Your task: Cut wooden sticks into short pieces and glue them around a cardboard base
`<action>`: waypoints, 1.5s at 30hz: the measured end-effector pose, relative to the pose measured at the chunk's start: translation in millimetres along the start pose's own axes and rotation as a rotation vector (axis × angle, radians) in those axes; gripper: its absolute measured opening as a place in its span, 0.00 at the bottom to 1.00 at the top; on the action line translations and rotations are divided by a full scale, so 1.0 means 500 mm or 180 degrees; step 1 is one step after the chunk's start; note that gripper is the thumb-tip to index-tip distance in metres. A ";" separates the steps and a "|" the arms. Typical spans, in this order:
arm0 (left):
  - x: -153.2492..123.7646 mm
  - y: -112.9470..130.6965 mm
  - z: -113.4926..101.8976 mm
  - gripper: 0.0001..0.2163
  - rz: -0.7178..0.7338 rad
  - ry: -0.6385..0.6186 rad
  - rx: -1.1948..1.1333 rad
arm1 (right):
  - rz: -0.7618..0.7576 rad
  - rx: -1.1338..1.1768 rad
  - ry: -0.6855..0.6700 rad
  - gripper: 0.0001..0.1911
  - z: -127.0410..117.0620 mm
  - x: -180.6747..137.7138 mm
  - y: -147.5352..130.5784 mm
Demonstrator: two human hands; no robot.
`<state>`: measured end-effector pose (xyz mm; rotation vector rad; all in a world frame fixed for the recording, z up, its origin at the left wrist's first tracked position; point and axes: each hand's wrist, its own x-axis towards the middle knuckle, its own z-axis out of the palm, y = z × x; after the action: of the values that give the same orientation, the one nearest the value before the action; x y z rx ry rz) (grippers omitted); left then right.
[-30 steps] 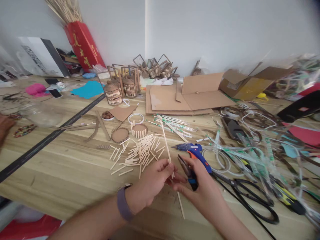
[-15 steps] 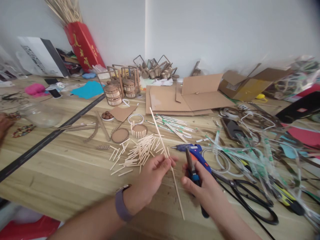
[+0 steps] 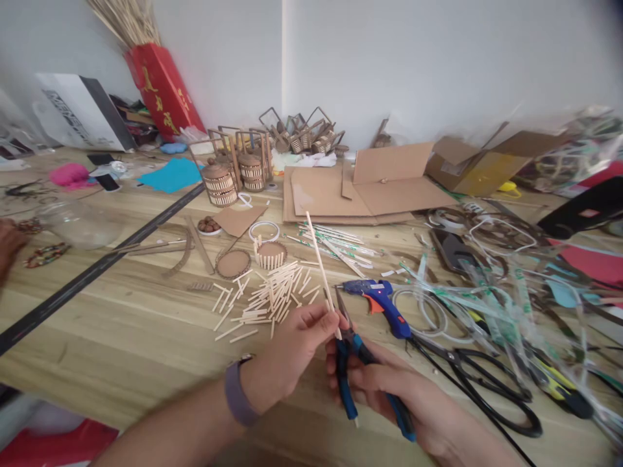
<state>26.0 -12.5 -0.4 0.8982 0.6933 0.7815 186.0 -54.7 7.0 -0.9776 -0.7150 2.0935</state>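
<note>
Bamboo stick (image 3: 318,259) pinched between left hand (image 3: 292,350) fingers; right hand (image 3: 389,389) clenched on blue-handled pliers (image 3: 348,363) (nose just beside stick)

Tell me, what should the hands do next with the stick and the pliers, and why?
Probably squeeze the pliers to snip the stick. The left hand pinches the long stick, and the right hand holds the pliers with handles spread and tips right against the stick, beside the left fingertips. A pile of short sticks lies nearby.
</note>
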 end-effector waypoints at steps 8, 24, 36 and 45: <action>-0.003 0.030 -0.016 0.16 0.0391 0.0065 0.0637 | -0.0302 -0.1347 0.0543 0.21 -0.012 -0.046 -0.055; -0.010 0.041 -0.022 0.14 -0.0352 -0.0809 0.1204 | -0.0323 -0.3109 0.0381 0.12 -0.026 -0.049 -0.081; -0.012 0.045 -0.017 0.13 -0.0478 -0.0985 0.1269 | -0.0301 -0.2987 0.0228 0.11 -0.012 -0.046 -0.083; -0.011 0.045 -0.013 0.14 -0.0567 -0.0997 0.1395 | -0.0435 -0.2986 0.0111 0.10 -0.013 -0.042 -0.079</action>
<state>11.4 -5.3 17.1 1.3030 0.6648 0.3192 215.0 -46.3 40.2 -1.3725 -1.7612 1.5798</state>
